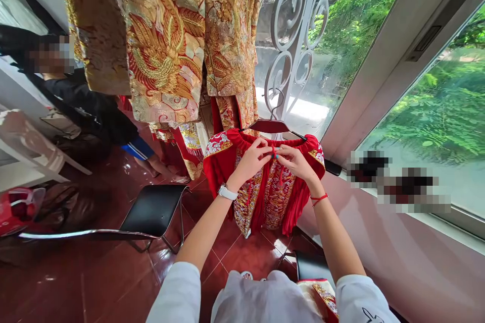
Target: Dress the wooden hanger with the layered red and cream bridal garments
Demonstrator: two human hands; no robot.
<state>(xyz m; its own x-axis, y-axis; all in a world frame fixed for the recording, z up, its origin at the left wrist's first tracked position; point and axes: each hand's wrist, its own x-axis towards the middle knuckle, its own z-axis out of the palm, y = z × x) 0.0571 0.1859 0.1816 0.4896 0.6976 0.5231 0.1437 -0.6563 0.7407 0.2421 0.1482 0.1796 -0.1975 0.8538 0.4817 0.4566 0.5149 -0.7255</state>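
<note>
Two bare arms reach forward over a patterned cloth (325, 300) on a black seat (311, 264) — white watch (228, 192) on the left wrist, red bracelet (319, 200) on the right. Left hand (253, 160) and right hand (294, 161) meet at the middle of the waistband, fingertips pinched on a thin red cord (274, 151). Exact grip partly hidden by the fingers; can't tell if there's a knot.

Cord belongs to a red embroidered garment (279, 193), hanging straight ahead below a dark hanger (268, 125). Garment hangs upright: waistband up top, hem toward the floor, embroidered panels facing the wearer of the camera. Long axis runs top to bottom; gathered waistband runs across.

Risks, my read: cord is thin and red on red, so a loose pinch could lose an end. Too hard a pull could drag the waistband off the hanger, or swing the hanger loose — its hook sits by the white scroll metalwork (291, 35), hold unclear.

Beyond: window glass, foliage outside.
</note>
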